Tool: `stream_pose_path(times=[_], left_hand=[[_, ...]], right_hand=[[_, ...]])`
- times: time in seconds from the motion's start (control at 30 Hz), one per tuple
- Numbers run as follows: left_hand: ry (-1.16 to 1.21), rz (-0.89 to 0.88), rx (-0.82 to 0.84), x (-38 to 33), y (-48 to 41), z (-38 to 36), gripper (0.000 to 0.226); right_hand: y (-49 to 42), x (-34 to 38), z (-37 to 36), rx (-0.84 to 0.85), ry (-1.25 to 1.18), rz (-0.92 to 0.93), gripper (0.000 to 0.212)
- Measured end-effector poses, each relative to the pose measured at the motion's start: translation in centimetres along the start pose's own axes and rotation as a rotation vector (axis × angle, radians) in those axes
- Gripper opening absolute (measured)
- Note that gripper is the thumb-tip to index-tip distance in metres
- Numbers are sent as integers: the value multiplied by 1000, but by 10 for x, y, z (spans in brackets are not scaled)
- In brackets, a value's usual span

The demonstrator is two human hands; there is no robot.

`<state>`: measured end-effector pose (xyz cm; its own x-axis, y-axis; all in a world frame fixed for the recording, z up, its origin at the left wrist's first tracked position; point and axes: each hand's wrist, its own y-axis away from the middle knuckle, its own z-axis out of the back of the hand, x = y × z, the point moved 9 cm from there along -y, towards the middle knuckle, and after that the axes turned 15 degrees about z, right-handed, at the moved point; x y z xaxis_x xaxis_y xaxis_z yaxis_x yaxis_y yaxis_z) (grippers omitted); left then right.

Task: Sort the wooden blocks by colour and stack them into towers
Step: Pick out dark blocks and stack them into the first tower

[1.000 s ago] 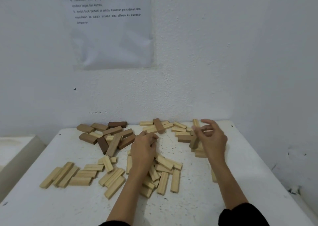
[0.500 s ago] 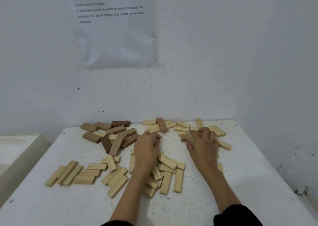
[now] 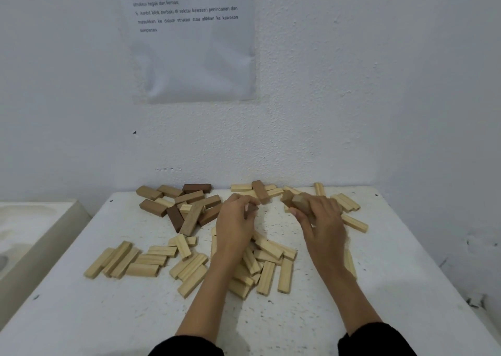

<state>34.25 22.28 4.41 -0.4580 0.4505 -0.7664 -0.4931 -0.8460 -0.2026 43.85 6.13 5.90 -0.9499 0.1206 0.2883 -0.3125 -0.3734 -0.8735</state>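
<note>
Wooden blocks lie scattered on a white table (image 3: pixel 271 315). A pile of brown blocks (image 3: pixel 187 206) sits at the back left. Pale blocks (image 3: pixel 151 258) spread across the front left and pale blocks (image 3: pixel 268 260) in the middle lie partly under my forearms. More pale blocks (image 3: pixel 349 212) lie at the back right, with one brown block (image 3: pixel 260 191) near the wall. My left hand (image 3: pixel 235 222) has curled fingers round a small dark brown block (image 3: pixel 251 208), mostly hidden. My right hand (image 3: pixel 320 224) grips brown blocks (image 3: pixel 296 202) lifted off the table.
The wall stands right behind the table, with a printed sheet (image 3: pixel 192 38) taped to it. A second wall closes in on the right. A beige ledge (image 3: pixel 32 236) lies lower at the left. The table's near part holds no blocks.
My right hand has lifted brown blocks out of the back-right group and pulled them slightly toward the middle. My left hand has stayed almost in place.
</note>
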Motion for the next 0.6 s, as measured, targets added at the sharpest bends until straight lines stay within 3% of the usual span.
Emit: stream_pose_path(times=[0.2, 0.37, 0.6], left_hand=[[157, -6, 3, -23, 12, 31, 17], [115, 66, 104, -16, 50, 38, 17], [-16, 191, 184, 21, 115, 56, 10]], right_hand=[[23, 24, 12, -91, -202, -194, 33], [55, 51, 18, 3, -334, -297, 19], [95, 79, 34, 182, -303, -509, 32]])
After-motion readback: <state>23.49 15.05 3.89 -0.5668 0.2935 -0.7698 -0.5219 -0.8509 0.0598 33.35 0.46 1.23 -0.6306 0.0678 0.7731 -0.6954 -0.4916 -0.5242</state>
